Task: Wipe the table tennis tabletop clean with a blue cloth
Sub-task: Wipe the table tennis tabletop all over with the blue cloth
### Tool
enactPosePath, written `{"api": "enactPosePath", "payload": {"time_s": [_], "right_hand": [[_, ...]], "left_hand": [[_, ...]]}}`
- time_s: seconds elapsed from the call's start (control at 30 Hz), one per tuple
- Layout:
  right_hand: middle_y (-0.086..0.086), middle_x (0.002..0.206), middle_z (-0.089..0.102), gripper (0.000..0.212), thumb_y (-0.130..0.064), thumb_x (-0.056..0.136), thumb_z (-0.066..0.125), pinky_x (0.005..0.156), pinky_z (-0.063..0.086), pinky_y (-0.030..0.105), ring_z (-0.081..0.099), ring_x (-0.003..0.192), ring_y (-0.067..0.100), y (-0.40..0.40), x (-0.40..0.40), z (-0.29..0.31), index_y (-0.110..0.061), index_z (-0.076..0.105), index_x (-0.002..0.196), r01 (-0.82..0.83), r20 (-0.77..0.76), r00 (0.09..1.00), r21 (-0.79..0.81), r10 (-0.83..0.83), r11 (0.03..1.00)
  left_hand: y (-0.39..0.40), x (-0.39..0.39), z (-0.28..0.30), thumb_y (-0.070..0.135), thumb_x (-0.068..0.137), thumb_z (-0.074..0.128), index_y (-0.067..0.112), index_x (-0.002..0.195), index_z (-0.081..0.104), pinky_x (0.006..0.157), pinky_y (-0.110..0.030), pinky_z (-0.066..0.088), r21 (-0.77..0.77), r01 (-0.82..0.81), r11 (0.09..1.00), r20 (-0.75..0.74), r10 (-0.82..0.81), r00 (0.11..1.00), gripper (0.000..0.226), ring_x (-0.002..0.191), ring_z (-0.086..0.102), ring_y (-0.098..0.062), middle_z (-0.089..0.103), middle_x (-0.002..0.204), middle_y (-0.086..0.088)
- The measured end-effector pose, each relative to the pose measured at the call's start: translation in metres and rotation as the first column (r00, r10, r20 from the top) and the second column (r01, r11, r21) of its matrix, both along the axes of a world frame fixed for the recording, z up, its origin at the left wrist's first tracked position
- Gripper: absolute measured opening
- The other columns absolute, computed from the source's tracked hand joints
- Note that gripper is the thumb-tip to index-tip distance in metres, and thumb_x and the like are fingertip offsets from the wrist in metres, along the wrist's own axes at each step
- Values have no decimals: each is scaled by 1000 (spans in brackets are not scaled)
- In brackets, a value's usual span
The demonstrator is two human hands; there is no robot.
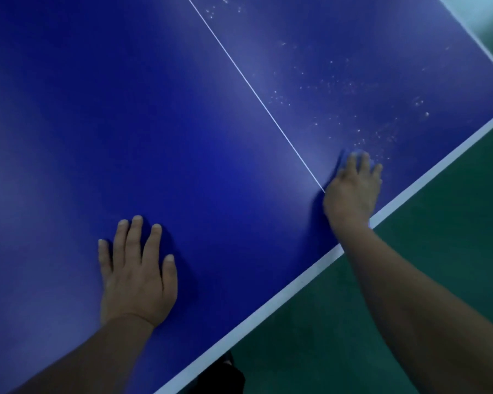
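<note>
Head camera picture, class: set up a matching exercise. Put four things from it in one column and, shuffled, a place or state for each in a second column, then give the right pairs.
Column 1
1. left hand
2. right hand
3. white specks
4. floor

Column 2
A. scattered right of the thin centre line
B. green, beyond the table's white edge
C. flat on bare tabletop
D. pressing on the blue cloth

Pairs: 1-C, 2-D, 3-A, 4-B

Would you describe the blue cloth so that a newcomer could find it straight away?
Start at the blue tabletop and follow its thin white centre line down towards the white edge band. Just right of where they meet, the right hand presses the blue cloth: a paler blue bit past the fingertips, beside the white specks.
</note>
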State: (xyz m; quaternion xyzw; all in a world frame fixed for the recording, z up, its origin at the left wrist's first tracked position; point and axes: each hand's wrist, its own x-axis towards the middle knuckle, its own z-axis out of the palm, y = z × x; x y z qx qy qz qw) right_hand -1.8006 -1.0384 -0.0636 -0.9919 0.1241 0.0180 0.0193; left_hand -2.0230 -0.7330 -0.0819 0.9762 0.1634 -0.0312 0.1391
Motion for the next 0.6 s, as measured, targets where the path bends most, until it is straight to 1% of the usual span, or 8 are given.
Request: {"api": "enactPosePath", "payload": {"time_s": [0.07, 0.17, 0.23, 0.3, 0.33, 0.4, 0.5, 0.6], "right_hand": [[14, 160, 26, 58, -5, 95, 32, 119, 24, 52, 17, 145, 42, 7, -22, -1, -8, 29, 153, 65, 54, 996, 46, -67, 997], [20, 149, 40, 61, -3, 83, 37, 111, 35, 53, 31, 134, 42, 68, -57, -10, -4, 41, 143, -296, 111, 949, -9, 295, 955], [10, 158, 32, 63, -10, 88, 36, 120, 22, 53, 24, 145, 40, 90, -85, -20, -15, 32, 150, -630, 39, 776, 9, 629, 776], [7, 159, 32, 60, -14, 92, 33, 120, 23, 51, 26, 145, 39, 67, -79, -18, -18, 33, 152, -771, -23, 635, 34, 772, 636], [9, 155, 38, 59, -12, 90, 34, 115, 32, 51, 34, 139, 39, 44, -62, -15, -15, 39, 150, -759, -18, 651, -12, 759, 651], [16, 143, 46, 59, -5, 84, 36, 100, 40, 52, 42, 122, 39, -10, -26, -8, -8, 46, 142, -545, 22, 837, -67, 547, 836], [14, 157, 29, 58, -5, 94, 27, 118, 22, 50, 27, 141, 41, -61, 1, 0, -8, 30, 152, -90, -21, 996, -57, 89, 994], [19, 150, 37, 62, -6, 85, 26, 114, 27, 49, 36, 132, 42, -9, -38, -6, -4, 37, 146, -209, 48, 976, -56, 211, 976]], "left_hand": [[1, 0, 1, 41, 94, 24, 4, 145, 45, 122, -55, 1, -4, -5, 1000, -5, 5, 1000, 66, 151, 14, -32, 29, 158, -18], [0, 0, 2, 42, 94, 24, 4, 145, 45, 121, -56, 2, -6, -13, 1000, -3, 13, 1000, 67, 151, 13, -32, 28, 158, -18], [-1, 1, 2, 42, 94, 24, 4, 145, 45, 121, -57, 2, 2, -16, 1000, -1, 16, 1000, 67, 151, 13, -32, 28, 158, -19], [-1, 1, 1, 41, 94, 25, 3, 144, 45, 121, -57, 3, 2, -14, 1000, 6, 14, 1000, 67, 151, 13, -33, 29, 158, -19], [-1, 1, 0, 41, 93, 25, 3, 144, 45, 121, -57, 3, 1, -18, 1000, 10, 18, 1000, 66, 151, 13, -33, 29, 158, -19], [-2, 1, 0, 41, 93, 26, 4, 144, 45, 121, -57, 3, 3, -21, 1000, 6, 21, 1000, 66, 151, 14, -33, 29, 158, -19], [-2, 1, 0, 41, 93, 27, 4, 144, 45, 121, -56, 2, 12, -20, 1000, -4, 20, 1000, 66, 150, 14, -33, 29, 158, -19], [-3, 2, 2, 42, 93, 26, 5, 145, 44, 122, -56, 1, 7, -24, 1000, -12, 24, 1000, 67, 151, 12, -32, 28, 158, -18]]}}
